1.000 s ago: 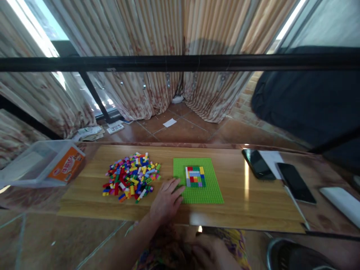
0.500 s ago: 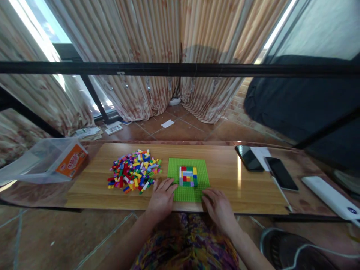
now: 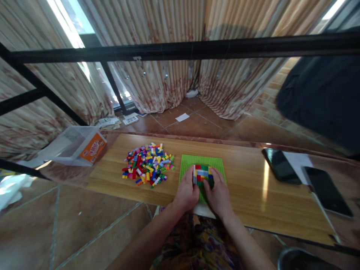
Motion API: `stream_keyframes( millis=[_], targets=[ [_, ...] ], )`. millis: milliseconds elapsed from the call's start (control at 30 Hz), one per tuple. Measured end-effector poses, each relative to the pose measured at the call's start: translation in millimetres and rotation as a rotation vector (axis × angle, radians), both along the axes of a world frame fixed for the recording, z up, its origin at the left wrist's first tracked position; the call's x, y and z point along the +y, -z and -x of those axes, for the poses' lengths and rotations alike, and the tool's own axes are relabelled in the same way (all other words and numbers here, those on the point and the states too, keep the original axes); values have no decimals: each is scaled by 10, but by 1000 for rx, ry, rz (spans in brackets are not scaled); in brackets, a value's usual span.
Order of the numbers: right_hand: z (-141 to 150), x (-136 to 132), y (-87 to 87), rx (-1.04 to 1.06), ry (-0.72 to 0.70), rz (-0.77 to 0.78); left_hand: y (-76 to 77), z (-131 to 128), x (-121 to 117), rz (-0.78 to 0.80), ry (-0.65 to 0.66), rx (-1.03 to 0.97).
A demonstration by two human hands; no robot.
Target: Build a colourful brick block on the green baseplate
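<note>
A low rectangular block of building bricks (image 3: 201, 173), in red, white, green, blue and yellow, stands on the green baseplate (image 3: 187, 159). My left hand (image 3: 187, 192) presses against its left side, fingers bent along the edge. From the other side my right hand (image 3: 218, 191) grips the block, with its thumb at the near edge and its fingers at the right side. Together they hold the block between them and cover part of the baseplate. Whether the block is still attached to the plate cannot be made out.
Left of the baseplate lies a heap of loose bricks (image 3: 149, 163). A clear plastic box (image 3: 77, 144) with an orange label stands beyond it. Two phones (image 3: 281, 165) and white paper (image 3: 298, 163) lie at the right. A black rail (image 3: 180, 50) crosses beyond the wooden board (image 3: 247, 187).
Both hands have moved from the baseplate's side edges inward onto the brick block, closing on its two sides. The camera view has shifted and tilted, so the table sits differently in the picture.
</note>
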State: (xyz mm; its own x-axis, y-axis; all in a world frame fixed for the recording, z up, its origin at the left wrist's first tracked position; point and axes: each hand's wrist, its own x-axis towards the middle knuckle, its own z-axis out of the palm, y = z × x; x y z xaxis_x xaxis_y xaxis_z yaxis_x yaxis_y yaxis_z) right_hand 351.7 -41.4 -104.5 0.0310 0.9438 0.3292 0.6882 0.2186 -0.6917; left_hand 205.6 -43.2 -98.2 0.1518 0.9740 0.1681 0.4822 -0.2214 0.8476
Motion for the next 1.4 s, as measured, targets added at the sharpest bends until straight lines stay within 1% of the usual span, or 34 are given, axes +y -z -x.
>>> stream_keyframes(
  millis=[200,433,633,733,833,900,967,1033,1100,1167,1233,1300,1400],
  targets=[
    [-17,-25,-1,-77,-18,-4,-18,-17,-40,-33,-27,52],
    [-18,-50,-23,-137,-31,10,-9,-7,-59,-71,3,61],
    [-34,-40,28,-161,-55,14,-13,-24,-61,-85,5,67],
    [-39,-19,57,-154,-51,10,-43,-11,-68,-89,8,56],
    [-69,11,78,-125,-46,-4,-93,86,-123,-112,4,81],
    [-92,27,70,-96,-42,-25,-113,215,-182,-138,-6,121],
    [-85,39,25,-73,-19,-64,-112,372,-242,-168,-16,162],
    [-22,62,-65,-63,3,-106,-95,520,-291,-187,-23,199],
    [111,117,-183,-68,-14,-136,-80,621,-323,-189,8,228],
    [299,219,-298,-84,-91,-157,-81,664,-337,-173,66,247],
    [514,366,-377,-114,-179,-158,-104,661,-333,-152,120,261],
    [721,533,-407,-175,-236,-121,-138,643,-318,-135,164,266],
    [978,761,-389,-249,-268,-29,-172,626,-292,-122,195,254]
  ],
)
